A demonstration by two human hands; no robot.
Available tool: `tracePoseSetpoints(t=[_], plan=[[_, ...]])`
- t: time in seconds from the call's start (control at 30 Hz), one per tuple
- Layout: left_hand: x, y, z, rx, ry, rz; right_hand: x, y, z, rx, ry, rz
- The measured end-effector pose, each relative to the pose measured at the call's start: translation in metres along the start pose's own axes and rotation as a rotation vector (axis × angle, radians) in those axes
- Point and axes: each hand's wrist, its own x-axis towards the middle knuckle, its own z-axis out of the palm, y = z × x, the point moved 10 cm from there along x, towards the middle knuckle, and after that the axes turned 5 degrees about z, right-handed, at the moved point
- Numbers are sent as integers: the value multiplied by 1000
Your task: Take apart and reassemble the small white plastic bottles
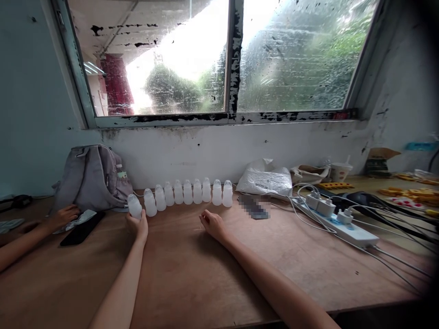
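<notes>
My left hand is wrapped round a small frosted-white baby bottle with a clear domed cap, at the left end of a row. The bottle leans slightly. To its right, several matching bottles stand upright side by side in a slightly curved line near the wall. My right hand rests on the wooden table in front of the row, fingers curled in, with nothing visible in them. It touches none of the bottles.
A grey backpack leans at the left wall. Another person's hand lies by a black phone. A silvery plastic bag, a pixelated flat object and a white power strip with trailing cables lie to the right.
</notes>
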Motion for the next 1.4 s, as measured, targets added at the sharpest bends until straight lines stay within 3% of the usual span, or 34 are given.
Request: tracePoseSetpoints(t=[0.07,0.13,0.27,0.37,0.53,0.63,0.87,1.0,1.13,1.3,1.4], plan=[[-3,17,-15,23,97,56,2,4,-3,160,32,65],[-12,49,-17,6,85,240,3,11,-4,372,50,156],[-56,121,9,-2,-220,682,2,19,1,708,45,293],[-106,158,33,22,-492,943,1,23,-6,711,101,348],[-147,178,44,-65,-702,973,4,21,-28,457,209,274],[-150,178,47,-173,-813,847,8,23,-29,410,214,241],[-150,155,78,-402,-1193,305,11,32,-22,445,211,265],[-171,141,87,-557,-1442,-67,12,27,-25,476,187,225],[-198,141,80,-693,-1693,-383,12,20,-30,510,175,166],[-211,142,73,-766,-1802,-587,12,15,-36,536,180,120],[-213,135,69,-754,-1869,-624,15,36,-50,525,270,189]])
